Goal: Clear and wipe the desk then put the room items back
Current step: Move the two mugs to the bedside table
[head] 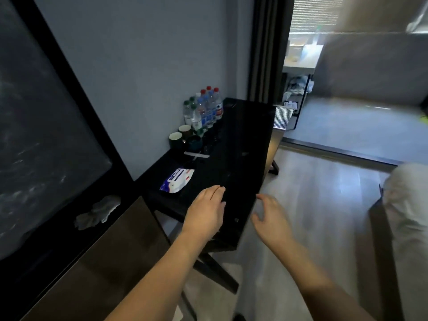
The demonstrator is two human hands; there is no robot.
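my left hand [206,208] and right hand [269,218] hover over the black surface [243,144], fingers apart, holding nothing. bottles [205,110], cups [183,135] and wipes pack [177,180] remain at 11 o'clock; clearing looks unfinished.

A single wide-angle head camera looks forward and down along a black desk [243,144] from its near end, tilted so walls lean. Both forearms reach in from the bottom edge; a doorway and floor fill the right side, bent by the lens.
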